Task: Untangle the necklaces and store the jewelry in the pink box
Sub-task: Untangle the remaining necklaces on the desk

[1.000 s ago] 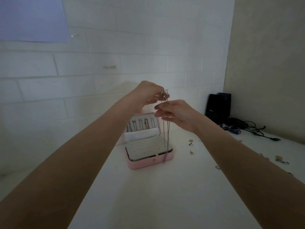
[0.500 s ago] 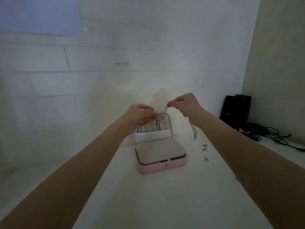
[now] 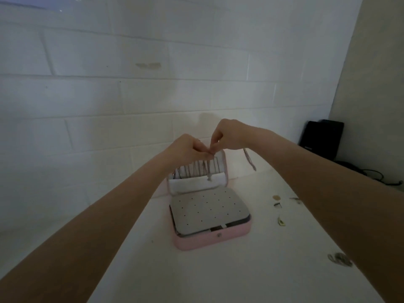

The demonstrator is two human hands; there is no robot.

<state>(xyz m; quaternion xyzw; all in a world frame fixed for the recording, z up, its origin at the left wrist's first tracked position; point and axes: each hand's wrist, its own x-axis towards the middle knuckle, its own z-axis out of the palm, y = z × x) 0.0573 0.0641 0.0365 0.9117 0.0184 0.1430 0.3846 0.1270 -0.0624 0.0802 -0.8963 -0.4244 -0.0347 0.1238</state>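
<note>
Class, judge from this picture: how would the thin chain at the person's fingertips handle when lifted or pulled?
The chain is probably floppy: its loose end hangs limp below the right hand. It is likely light, since fingertip pinches hold it. It may snag easily, as other chains hang close by in the pink box lid.

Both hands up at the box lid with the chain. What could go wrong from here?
1. The necklace is pinched between the left hand and right hand among chains already hung in the pink box lid; it could snag them.
2. A chain loop trails under the right wrist and may catch.
</note>
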